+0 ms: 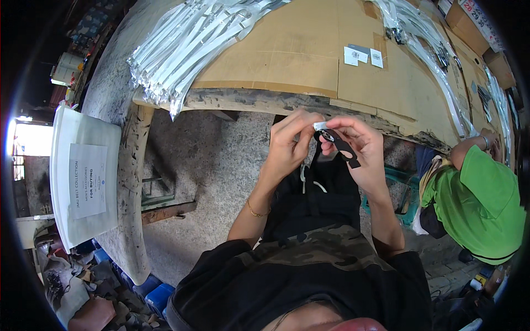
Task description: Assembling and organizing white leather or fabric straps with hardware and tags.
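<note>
My left hand [288, 139] and my right hand [363, 144] are raised together in front of my body, near the table's front edge. Their fingertips pinch a small whitish piece [320, 126] from both sides; its exact kind is too small to tell. A flat black strip with a notched end [345, 148] hangs from it along my right fingers. Something shiny shows at the strip's upper part, partly hidden by the fingers. Across the table lies a big pile of plastic-wrapped white belts [193, 47]. Three small white cards [356, 55] rest on the cardboard.
Cardboard [292, 49] covers the worn wooden table. More wrapped belts [425, 55] lie at right. A co-worker in a green shirt [486, 193] bends over the table's right end. A white panel with a paper sign [88, 176] stands left; scraps and blue containers [159, 298] lie below.
</note>
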`<state>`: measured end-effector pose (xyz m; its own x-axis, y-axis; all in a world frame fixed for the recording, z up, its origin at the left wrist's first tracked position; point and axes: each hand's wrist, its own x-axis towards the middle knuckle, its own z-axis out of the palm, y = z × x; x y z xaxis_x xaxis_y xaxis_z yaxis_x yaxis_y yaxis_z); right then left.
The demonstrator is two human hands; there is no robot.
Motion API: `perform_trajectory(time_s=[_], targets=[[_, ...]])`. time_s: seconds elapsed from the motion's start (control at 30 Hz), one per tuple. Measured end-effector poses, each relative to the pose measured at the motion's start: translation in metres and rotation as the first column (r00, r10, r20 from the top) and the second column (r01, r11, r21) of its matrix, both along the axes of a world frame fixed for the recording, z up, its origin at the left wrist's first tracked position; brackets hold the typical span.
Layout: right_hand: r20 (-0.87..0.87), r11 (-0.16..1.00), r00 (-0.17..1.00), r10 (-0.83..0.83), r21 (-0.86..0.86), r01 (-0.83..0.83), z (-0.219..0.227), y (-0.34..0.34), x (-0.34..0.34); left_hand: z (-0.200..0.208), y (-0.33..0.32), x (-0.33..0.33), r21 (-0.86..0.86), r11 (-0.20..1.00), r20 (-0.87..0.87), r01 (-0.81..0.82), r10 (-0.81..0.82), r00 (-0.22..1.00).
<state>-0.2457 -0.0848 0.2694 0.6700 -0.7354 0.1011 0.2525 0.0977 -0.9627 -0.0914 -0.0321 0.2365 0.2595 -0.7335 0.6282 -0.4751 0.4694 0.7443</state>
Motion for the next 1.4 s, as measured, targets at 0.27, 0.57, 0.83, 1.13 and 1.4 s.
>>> perform_trajectory(time_s=[0.27,0.57,0.83,1.13,1.4], targets=[[-0.073,0.905,0.957,0.282,0.353,-0.239,-0.008,-0.028,-0.020,-0.019,0.008,-0.008,0.265,0.933,-0.388,0.243,-0.127,0.913],[-0.004,0.794,0.934,0.358,0.527,-0.303,-0.056,-0.055,-0.047,-0.030,0.004,-0.014,0.374,0.750,-0.621,0.546,-0.235,0.748],[0.209,0.766,0.954,0.213,0.570,-0.296,-0.074,-0.076,-0.059,-0.044,0.007,-0.021,0.253,0.656,-0.798,0.711,-0.274,0.537],[0.286,0.773,0.864,-0.415,0.611,0.169,-0.076,-0.069,-0.077,-0.050,0.004,-0.031,0.156,0.663,-0.929,0.732,-0.154,0.337],[0.164,0.829,0.846,-0.507,0.361,0.426,-0.052,-0.044,-0.076,-0.044,0.015,-0.050,0.104,0.703,-0.909,0.704,-0.220,0.354]])
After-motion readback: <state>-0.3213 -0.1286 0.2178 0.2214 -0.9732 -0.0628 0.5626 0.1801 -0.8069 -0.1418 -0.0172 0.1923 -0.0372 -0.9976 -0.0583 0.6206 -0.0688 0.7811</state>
